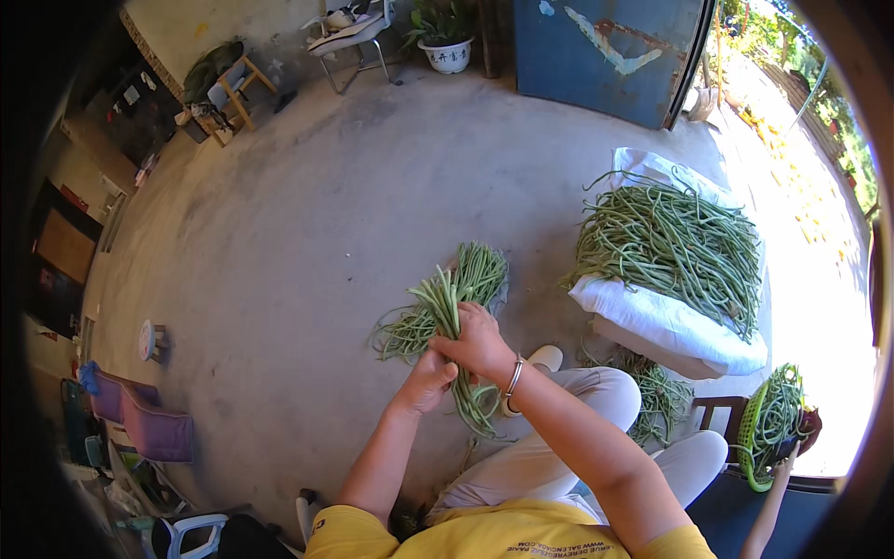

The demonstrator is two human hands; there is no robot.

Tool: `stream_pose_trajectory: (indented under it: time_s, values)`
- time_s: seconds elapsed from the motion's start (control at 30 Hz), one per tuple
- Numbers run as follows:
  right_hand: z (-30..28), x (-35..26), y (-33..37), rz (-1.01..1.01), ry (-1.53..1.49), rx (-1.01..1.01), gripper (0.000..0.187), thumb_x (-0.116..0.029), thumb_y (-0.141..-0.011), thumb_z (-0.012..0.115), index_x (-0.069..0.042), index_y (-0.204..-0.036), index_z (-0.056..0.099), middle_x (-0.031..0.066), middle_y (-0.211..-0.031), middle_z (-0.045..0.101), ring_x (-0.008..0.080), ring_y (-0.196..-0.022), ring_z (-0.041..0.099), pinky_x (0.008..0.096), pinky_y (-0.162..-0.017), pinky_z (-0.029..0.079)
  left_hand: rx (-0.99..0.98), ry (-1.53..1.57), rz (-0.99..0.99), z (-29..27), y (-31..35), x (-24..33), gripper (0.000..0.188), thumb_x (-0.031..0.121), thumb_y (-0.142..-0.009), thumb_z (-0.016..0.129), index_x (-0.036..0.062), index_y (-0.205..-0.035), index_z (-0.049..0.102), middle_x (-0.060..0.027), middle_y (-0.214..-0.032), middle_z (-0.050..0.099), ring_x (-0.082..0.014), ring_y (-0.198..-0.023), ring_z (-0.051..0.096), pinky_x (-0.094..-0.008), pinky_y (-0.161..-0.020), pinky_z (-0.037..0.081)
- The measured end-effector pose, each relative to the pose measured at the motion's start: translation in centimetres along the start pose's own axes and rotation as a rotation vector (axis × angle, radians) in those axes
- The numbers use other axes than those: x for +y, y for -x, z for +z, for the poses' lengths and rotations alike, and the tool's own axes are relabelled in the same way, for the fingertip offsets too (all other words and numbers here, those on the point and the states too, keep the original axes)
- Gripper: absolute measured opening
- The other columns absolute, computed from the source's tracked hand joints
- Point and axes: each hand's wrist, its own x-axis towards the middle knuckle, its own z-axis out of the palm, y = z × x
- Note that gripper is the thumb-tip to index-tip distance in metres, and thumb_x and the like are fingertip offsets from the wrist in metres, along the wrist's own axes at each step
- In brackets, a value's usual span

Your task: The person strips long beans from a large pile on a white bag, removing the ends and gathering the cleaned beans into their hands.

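In front of my body I hold a bunch of long green beans (440,300), its upper ends fanned out and its lower ends hanging in a loop. My right hand (481,343), with a silver bracelet at the wrist, is closed around the middle of the bunch. Just to its left, my left hand (428,380) is closed against the same bunch, thumb and fingers near the right thumb. Beyond my hands, a pile of bundled long beans (482,268) lies on the floor, partly hidden by the held bunch.
At right, a large heap of long beans (670,247) rests on a white sack (670,321). More loose beans (659,396) lie below it. Another person's hand (790,461) reaches to a green basket (752,419) of beans. A purple chair (154,419) stands at left.
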Motion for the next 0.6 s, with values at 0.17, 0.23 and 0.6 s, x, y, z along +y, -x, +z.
stream_pose_trajectory:
  time_s: [0.17,0.23,0.6]
  values:
    - [-2.4,-2.5,-1.6,0.285,-0.487,-0.463,0.052,-0.050,-0.076,0.063,-0.001,-0.092,0.057,0.0131,-0.077,0.063,0.0262,-0.072,0.062,0.0352,-0.067,0.050,0.024,0.002,-0.011,-0.9,-0.6,0.3,0.035,0.029,-0.072,0.075,0.0079,-0.087,0.052,0.0000,-0.066,0.052,-0.0122,-0.056,0.050,-0.0265,-0.052,0.040]
    - [-5.6,-2.7,-2.6,0.413,-0.879,-0.768,0.057,-0.051,-0.081,0.058,0.001,-0.102,0.054,0.0096,-0.074,0.063,0.0235,-0.071,0.063,0.0340,-0.065,0.050,0.133,-0.089,-0.018,0.7,-1.1,2.1,0.028,0.028,-0.073,0.073,0.0092,-0.075,0.052,0.0008,-0.063,0.050,-0.0103,-0.051,0.045,-0.0261,-0.050,0.038]
    - [-2.4,4.1,4.1,0.529,-1.346,-0.931,0.064,-0.055,-0.091,0.032,-0.002,-0.122,0.048,0.0082,-0.109,0.057,0.0156,-0.098,0.052,0.0291,-0.089,0.038,-0.047,0.463,0.628,-6.5,-1.7,10.4,0.016,0.028,-0.088,0.054,0.0142,-0.082,0.048,0.0022,-0.084,0.054,-0.0173,-0.099,0.049,-0.0422,-0.092,0.036]
